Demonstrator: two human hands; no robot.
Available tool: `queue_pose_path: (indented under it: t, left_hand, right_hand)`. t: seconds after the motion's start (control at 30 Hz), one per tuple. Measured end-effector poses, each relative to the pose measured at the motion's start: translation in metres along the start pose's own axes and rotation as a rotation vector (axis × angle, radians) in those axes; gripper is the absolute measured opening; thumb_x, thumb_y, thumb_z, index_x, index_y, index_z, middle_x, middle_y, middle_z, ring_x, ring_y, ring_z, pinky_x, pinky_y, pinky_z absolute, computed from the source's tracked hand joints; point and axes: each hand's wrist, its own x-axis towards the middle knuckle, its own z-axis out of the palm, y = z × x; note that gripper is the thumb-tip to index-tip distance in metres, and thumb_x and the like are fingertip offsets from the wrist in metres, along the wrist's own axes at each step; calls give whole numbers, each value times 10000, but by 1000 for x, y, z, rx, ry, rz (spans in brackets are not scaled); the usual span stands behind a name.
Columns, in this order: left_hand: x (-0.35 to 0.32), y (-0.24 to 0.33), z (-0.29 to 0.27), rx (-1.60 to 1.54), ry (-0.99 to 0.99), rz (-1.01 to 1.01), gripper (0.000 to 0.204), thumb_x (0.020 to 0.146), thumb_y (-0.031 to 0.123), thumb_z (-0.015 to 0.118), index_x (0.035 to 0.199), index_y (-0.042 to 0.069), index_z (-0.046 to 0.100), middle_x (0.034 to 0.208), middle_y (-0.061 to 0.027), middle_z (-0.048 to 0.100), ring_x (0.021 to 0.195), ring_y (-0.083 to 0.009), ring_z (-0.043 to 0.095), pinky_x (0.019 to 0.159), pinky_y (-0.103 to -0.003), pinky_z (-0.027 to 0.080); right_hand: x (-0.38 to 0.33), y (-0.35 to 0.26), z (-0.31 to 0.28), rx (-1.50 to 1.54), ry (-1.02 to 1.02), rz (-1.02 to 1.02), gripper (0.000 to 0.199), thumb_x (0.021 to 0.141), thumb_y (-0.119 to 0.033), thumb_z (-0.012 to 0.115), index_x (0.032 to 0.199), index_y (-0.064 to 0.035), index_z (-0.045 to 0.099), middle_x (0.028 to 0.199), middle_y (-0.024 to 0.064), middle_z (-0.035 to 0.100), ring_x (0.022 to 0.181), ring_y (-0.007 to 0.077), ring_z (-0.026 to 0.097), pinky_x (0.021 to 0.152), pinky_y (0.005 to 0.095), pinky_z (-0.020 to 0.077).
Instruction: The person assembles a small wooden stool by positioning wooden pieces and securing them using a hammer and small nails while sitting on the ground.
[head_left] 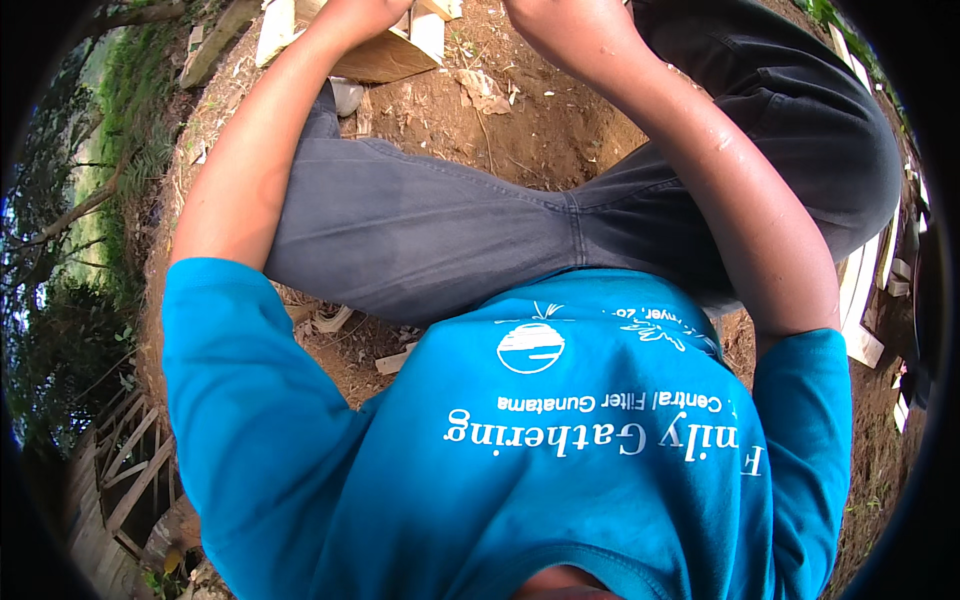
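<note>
At the top edge, the picture cuts off both hands, and their fingers do not show. My left hand (368, 12) is above a piece of pale wood (385, 58) with flat sides and sharp corners. Whether it grips or only rests near that wood, I cannot tell. Further right, my right hand (565, 22) reaches up past the frame, apart from the visible part of the wood. Anything it may hold is out of sight.
I sit on brown bare soil (560, 130) with my legs in dark trousers (430, 215) bent. A small whitish object (346, 96) lies below the wood. Wood scraps (395, 360) are scattered about. Long pale planks (862, 300) lie at the right, greenery (130, 120) at the left.
</note>
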Motion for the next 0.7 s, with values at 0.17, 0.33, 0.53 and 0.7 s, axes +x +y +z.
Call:
queue_pose_path:
  t: [0.17, 0.33, 0.53, 0.7]
  left_hand:
    - [-2, -3, -1, -205, -14, -38, 339, 933, 195, 684, 1191, -20, 639, 1119, -262, 683, 1072, -443, 647, 939, -484, 504]
    - [-5, -5, 7, -126, -39, -73, 297, 936, 183, 684, 1158, -10, 647, 1085, -250, 677, 1049, -433, 645, 928, -480, 505]
    - [-7, -9, 6, -195, -11, -86, 309, 945, 208, 690, 1153, -16, 644, 1073, -248, 678, 1034, -423, 649, 923, -476, 509]
    - [-3, -6, -3, -54, -18, -126, 353, 948, 246, 703, 1161, -28, 640, 1093, -267, 686, 1056, -422, 661, 923, -478, 514]
  right_hand:
    - [-2, -30, -11, 141, 75, 41, 351, 1018, -171, 556, 1328, -12, 600, 1123, 288, 684, 1073, 423, 675, 945, 469, 522]
    - [2, 3, 2, -34, -25, -4, 363, 1022, -146, 570, 1354, 1, 573, 1109, 285, 685, 1044, 418, 682, 903, 434, 525]
    - [3, 5, 8, 7, 29, 27, 366, 1012, -130, 566, 1357, -10, 571, 1140, 284, 682, 1084, 434, 670, 919, 456, 525]
    - [3, -16, 10, 275, 159, -75, 367, 1003, -135, 561, 1352, -22, 581, 1164, 286, 677, 1100, 441, 661, 958, 469, 515]
